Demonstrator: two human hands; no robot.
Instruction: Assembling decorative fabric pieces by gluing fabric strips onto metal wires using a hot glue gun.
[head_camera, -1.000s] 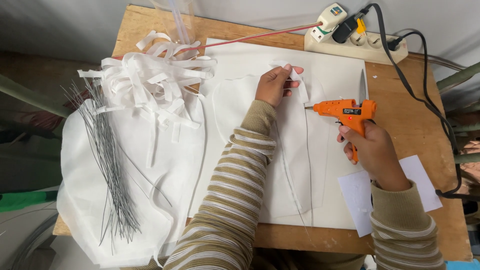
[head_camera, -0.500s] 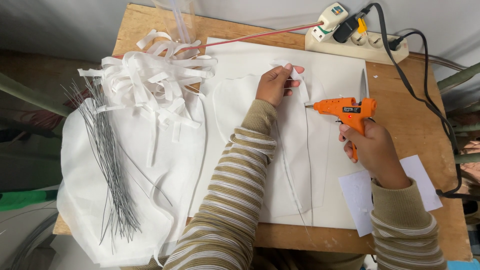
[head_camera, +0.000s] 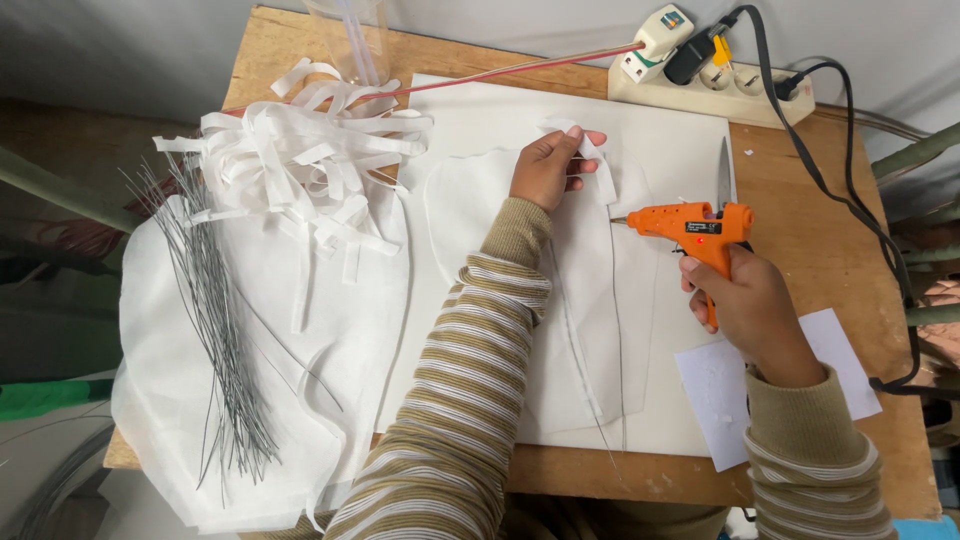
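Gripping the orange glue gun (head_camera: 697, 229) in my right hand (head_camera: 750, 305), I am holding its nozzle just over the white fabric sheet (head_camera: 640, 330) at the middle of the wooden table (head_camera: 830, 250). My left hand (head_camera: 548, 168) is pinching the end of a white fabric strip (head_camera: 592, 158) near the sheet's top. Scissors (head_camera: 723, 172) are lying just behind the gun. A heap of white strips (head_camera: 300, 170) and a bundle of thin wires (head_camera: 215, 320) are sitting well to the left, a power strip (head_camera: 715, 85) at the far edge.

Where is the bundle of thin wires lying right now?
The wire bundle lies at the left of the head view on white fabric, just below the heap of white strips.
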